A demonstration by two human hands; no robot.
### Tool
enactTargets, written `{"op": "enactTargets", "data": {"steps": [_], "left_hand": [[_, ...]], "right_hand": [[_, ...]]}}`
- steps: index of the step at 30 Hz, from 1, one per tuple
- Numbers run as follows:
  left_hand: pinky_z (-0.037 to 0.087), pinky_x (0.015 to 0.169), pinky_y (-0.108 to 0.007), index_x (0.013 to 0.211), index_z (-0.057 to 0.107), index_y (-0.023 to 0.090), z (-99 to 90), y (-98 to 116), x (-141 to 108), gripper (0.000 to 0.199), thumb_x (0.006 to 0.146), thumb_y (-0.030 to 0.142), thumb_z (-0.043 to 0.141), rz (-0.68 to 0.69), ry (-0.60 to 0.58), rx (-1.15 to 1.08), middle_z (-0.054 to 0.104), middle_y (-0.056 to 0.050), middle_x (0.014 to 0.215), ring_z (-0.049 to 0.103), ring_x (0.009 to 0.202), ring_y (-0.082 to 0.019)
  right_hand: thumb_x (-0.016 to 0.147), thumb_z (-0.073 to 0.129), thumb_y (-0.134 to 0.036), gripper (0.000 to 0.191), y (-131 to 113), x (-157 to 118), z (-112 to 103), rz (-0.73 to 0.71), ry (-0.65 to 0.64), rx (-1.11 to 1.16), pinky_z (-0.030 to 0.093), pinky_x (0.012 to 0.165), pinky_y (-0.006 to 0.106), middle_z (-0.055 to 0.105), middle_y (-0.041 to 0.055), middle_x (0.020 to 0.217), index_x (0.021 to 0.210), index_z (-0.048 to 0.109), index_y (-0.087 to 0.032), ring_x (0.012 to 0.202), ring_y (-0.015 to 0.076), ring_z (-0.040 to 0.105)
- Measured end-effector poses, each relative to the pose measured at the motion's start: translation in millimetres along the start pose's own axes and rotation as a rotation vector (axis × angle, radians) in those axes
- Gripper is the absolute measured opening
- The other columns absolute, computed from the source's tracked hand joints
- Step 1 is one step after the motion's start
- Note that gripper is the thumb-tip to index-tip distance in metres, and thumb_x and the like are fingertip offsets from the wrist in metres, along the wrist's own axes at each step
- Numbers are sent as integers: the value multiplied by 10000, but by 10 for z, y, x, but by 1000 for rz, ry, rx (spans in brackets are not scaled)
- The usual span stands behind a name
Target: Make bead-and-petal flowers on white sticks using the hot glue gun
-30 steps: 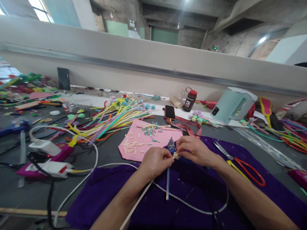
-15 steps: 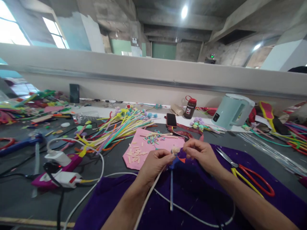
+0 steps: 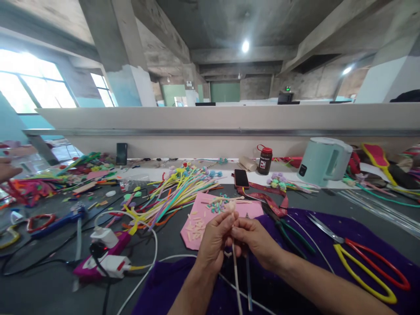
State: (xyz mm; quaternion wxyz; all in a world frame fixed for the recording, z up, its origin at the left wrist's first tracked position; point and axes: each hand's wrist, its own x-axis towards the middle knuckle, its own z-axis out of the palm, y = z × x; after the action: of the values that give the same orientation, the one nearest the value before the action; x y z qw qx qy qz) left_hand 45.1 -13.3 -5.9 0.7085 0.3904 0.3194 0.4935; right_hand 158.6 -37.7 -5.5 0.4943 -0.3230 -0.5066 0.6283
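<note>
- Pipe cleaner [image 3: 236, 280], a cream one, is in your hands near the front of the desk [image 3: 170, 240], above the purple cloth [image 3: 173, 273]. It runs down toward you.
- Your left hand [image 3: 213, 236] pinches it close to the top. Your right hand [image 3: 257, 240] pinches it there too, so both grips are closed on it and your fingers touch.
- Done: a pale, puffy tuft [image 3: 232, 205] sits at the top, just over your fingertips. To me, this piece looks well started.
- Left to do: I can't tell for sure. The tuft may not be firm yet, since both hands are on it. Lots of cream bits [image 3: 196, 227] lie loose on the pink sheet [image 3: 196, 206], near small coloured bits [image 3: 219, 205].
- Hidden: your fingers cover the spot where the tuft meets the pipe cleaner, so I can't see how they join. The tuft is blurry too. A clear stick [image 3: 249, 282] goes up behind your right hand, and its top is hard to see.
- Cut off: the low end of the pipe cleaner runs out of view. At the far left, only part of another person's hand [image 3: 5, 169] shows.
</note>
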Motion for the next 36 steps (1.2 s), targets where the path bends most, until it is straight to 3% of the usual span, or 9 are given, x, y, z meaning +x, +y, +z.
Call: {"op": "enactTargets", "data": {"steps": [4, 12, 17, 24, 36], "left_hand": [[348, 363, -175, 866, 649, 118, 13, 23, -13, 332, 612, 328, 682, -13, -71, 26, 578, -6, 582, 440, 368, -49], [314, 333, -168, 763, 651, 109, -5, -20, 6, 259, 634, 333, 669, 59, 6, 88, 539, 17, 501, 441, 331, -51], [322, 329, -176, 806, 651, 105, -21, -14, -2, 266, 671, 334, 640, 61, -57, 104, 500, 31, 437, 463, 305, -73], [429, 502, -180, 718, 672, 95, -23, 25, 4, 203, 648, 285, 670, 65, -17, 26, 610, -31, 599, 551, 514, -89], [341, 364, -163, 674, 678, 94, 11, 19, -4, 266, 586, 343, 698, 38, 51, 62, 564, -11, 483, 464, 377, -62]], "right_hand": [[758, 570, -402, 308, -11, -41, -63, 7, 10, 41, 285, 320, 129, 572, -10, 552, 654, 558, -113, 361, 35, 464], [763, 571, -375, 279, 46, -41, -58, 21, -20, 59, 308, 310, 119, 585, -5, 555, 688, 576, -106, 354, 38, 480], [769, 572, -333, 243, 104, -9, -91, 49, -83, 185, 304, 298, 121, 600, 10, 569, 779, 603, -92, 339, 42, 482], [759, 588, -299, 219, 62, -22, -105, 110, -127, 274, 300, 278, 109, 602, 11, 544, 774, 607, -81, 314, 37, 476], [756, 594, -299, 226, 50, -46, -88, 139, -118, 268, 308, 281, 102, 600, 14, 537, 768, 604, -74, 314, 33, 476]]}}
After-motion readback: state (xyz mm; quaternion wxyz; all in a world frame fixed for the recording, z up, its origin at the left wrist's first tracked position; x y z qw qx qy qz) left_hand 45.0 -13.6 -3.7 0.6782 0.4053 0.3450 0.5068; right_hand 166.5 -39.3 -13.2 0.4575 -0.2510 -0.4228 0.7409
